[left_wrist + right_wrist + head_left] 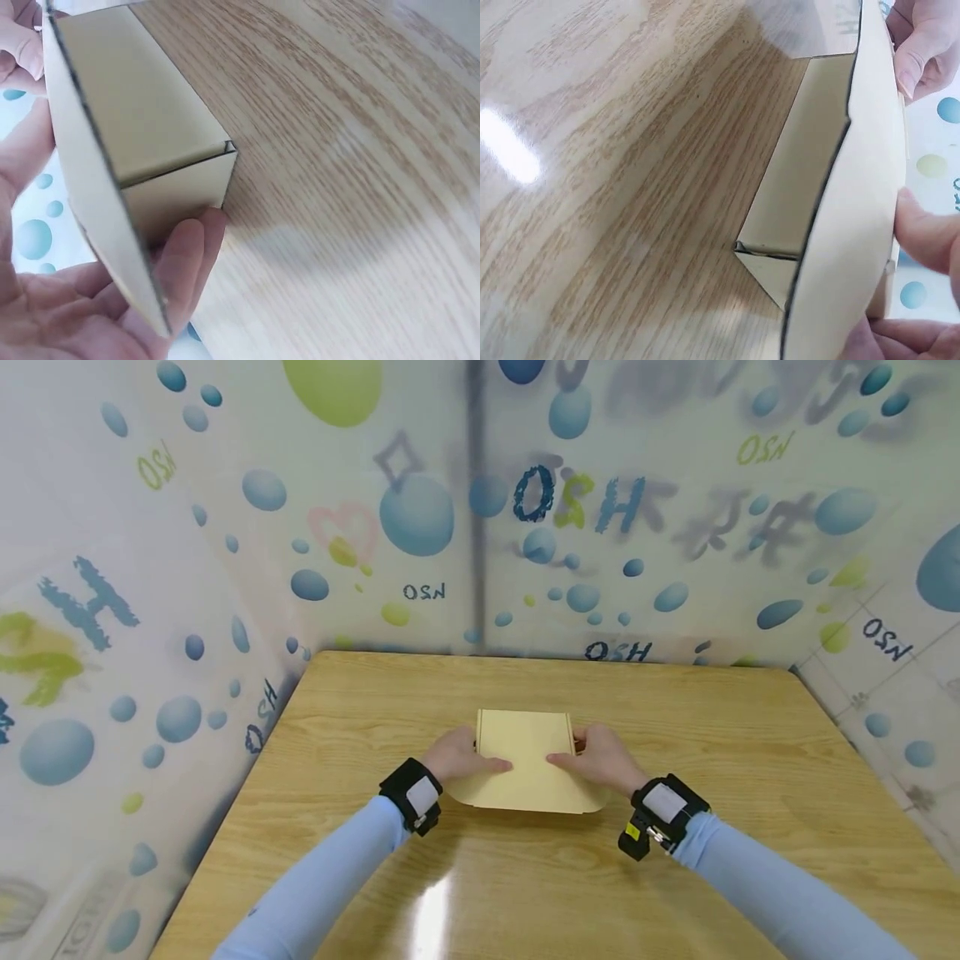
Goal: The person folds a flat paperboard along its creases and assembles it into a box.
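A small cream cardboard box (525,735) sits on the table between both hands in the head view. Its lid lies over the top, and a wide front flap (528,795) with rounded corners sticks out toward the person. My left hand (457,756) grips the left side, thumb on the lid; in the left wrist view its fingertips (184,247) press the box's side wall (176,191) beneath the flap. My right hand (600,760) holds the right side likewise, thumb on top. Below the flap, the front wall (799,157) shows in the right wrist view.
The wooden table (360,693) extends around the box on all sides. A wall covering (427,435) printed with blue and green dots and letters stands behind it and at both sides. A bright light reflection (431,914) lies on the near tabletop.
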Action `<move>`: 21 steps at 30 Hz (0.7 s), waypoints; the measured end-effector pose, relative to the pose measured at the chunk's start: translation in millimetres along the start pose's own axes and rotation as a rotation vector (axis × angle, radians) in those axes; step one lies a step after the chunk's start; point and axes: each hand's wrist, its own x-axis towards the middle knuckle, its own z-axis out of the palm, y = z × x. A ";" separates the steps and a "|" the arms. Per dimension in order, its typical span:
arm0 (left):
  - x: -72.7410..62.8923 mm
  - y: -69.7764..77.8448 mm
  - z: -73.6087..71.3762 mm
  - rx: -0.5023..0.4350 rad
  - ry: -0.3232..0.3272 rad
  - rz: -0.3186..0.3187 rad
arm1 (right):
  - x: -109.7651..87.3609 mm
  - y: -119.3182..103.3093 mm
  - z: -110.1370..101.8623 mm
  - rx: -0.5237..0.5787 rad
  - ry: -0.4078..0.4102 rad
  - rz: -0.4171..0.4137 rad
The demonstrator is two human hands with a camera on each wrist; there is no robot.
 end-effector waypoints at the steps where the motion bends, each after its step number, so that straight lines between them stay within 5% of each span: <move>1: 0.4 -0.1 0.4 0.008 0.003 0.000 | -0.4 -0.2 0.5 -0.004 0.002 0.003; 14: -2.4 5.8 3.0 0.030 0.035 0.034 | -2.5 -1.7 0.6 -0.022 -0.010 0.015; 21: -1.9 11.1 -1.5 0.267 -0.006 0.117 | -0.5 -1.8 -2.6 -0.071 -0.041 -0.038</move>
